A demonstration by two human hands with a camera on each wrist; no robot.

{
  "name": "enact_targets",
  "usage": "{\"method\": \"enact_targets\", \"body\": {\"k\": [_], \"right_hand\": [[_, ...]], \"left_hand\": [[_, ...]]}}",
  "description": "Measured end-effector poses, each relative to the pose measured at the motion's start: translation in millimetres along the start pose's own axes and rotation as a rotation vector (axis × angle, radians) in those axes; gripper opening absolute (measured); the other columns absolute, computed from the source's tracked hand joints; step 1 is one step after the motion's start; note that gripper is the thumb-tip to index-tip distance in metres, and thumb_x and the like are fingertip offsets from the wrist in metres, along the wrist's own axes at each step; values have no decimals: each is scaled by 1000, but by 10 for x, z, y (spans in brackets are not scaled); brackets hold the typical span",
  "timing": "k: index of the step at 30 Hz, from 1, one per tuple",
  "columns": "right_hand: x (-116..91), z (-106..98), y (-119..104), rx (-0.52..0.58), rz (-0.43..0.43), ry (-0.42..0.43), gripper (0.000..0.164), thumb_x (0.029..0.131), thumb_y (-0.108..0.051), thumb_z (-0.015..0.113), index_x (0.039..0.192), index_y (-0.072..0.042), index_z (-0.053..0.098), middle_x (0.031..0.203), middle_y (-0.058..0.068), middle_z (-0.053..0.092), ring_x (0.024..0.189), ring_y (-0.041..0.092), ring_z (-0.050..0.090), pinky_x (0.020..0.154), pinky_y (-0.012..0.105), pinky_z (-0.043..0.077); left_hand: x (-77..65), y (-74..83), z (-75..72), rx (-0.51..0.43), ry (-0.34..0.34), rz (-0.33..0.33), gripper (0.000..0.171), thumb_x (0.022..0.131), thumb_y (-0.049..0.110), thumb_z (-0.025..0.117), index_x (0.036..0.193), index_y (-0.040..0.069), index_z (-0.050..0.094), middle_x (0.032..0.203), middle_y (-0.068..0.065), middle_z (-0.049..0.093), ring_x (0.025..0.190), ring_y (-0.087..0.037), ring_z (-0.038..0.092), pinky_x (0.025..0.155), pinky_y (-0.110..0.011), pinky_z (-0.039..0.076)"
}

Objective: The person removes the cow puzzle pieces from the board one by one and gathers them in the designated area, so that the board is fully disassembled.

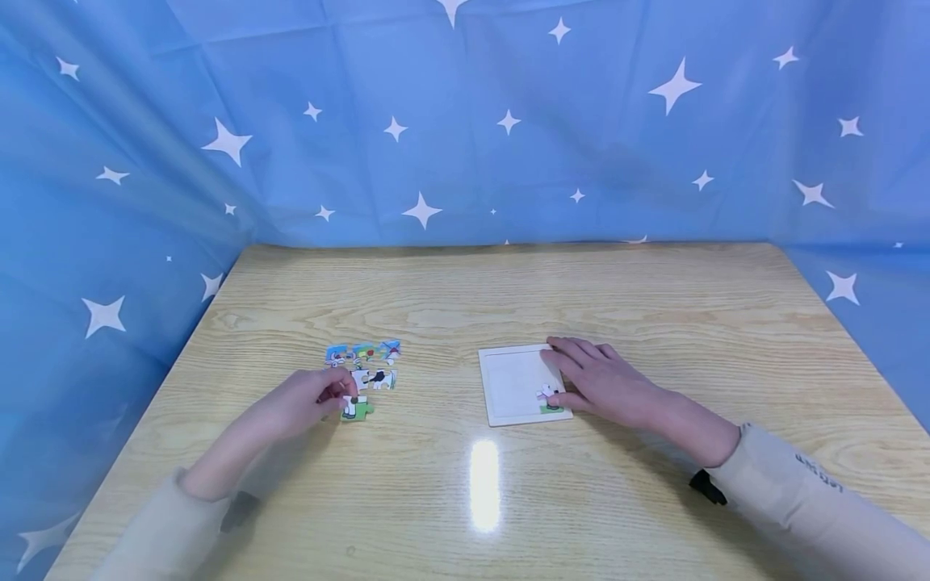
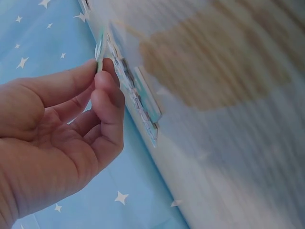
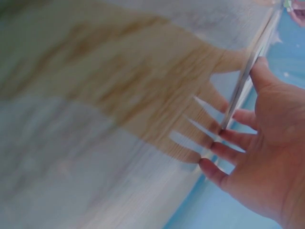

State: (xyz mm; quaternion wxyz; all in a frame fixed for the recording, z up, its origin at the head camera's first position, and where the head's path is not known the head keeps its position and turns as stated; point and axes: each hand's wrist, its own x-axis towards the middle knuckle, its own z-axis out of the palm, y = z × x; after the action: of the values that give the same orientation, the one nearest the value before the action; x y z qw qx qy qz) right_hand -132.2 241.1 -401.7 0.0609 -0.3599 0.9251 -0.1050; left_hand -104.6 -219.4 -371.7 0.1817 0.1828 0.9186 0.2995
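Observation:
My left hand (image 1: 308, 397) pinches a jigsaw piece (image 1: 358, 411) with green and black-and-white print between thumb and fingers. In the left wrist view, that same piece (image 2: 99, 50) is seen nearly edge-on, raised off the table. Just beyond the hand lie several picture puzzle pieces (image 1: 363, 353) in loose rows, partly hidden by the fingers. My right hand (image 1: 610, 386) rests along the right edge of a square white puzzle tray (image 1: 512, 387), fingers spread and fairly straight. One piece (image 1: 550, 407) with a green bottom sits in the tray's lower right corner, its right side under the thumb.
All of this is on a wood-grain table (image 1: 407, 484), with a bright light reflection in front of the tray. A blue curtain (image 1: 465, 121) with white stars hangs behind the table and along its sides.

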Motion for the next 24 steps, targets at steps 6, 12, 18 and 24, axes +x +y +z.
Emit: {"method": "enact_targets", "body": {"k": [6,12,18,24], "right_hand": [[3,17,14,-4,0,2,69,110,-40,68,162,2,49,167,27,44,152,47,44,112,70,43],[4,20,18,-2,-1,4,69,110,-40,69,161,2,49,167,27,45,152,47,44,113,70,42],[2,18,19,1,-3,4,69,110,-40,68,162,2,48,167,27,45,152,47,44,113,70,42],[-1,18,21,5,-3,1,69,110,-39,68,162,2,48,167,27,45,152,47,44,113,70,42]], "left_hand": [[22,-23,7,7,2,9,13,103,-7,69,105,5,68,87,1,55,80,-18,50,69,-29,43],[47,-28,16,31,9,8,15,101,-9,70,102,6,68,87,1,58,81,-17,52,71,-29,44],[63,-15,25,28,12,-1,17,100,-11,70,99,6,68,87,1,59,81,-17,53,71,-29,45],[71,-1,32,36,20,7,20,97,-15,71,97,5,68,87,0,61,83,-17,54,72,-29,47]]}}
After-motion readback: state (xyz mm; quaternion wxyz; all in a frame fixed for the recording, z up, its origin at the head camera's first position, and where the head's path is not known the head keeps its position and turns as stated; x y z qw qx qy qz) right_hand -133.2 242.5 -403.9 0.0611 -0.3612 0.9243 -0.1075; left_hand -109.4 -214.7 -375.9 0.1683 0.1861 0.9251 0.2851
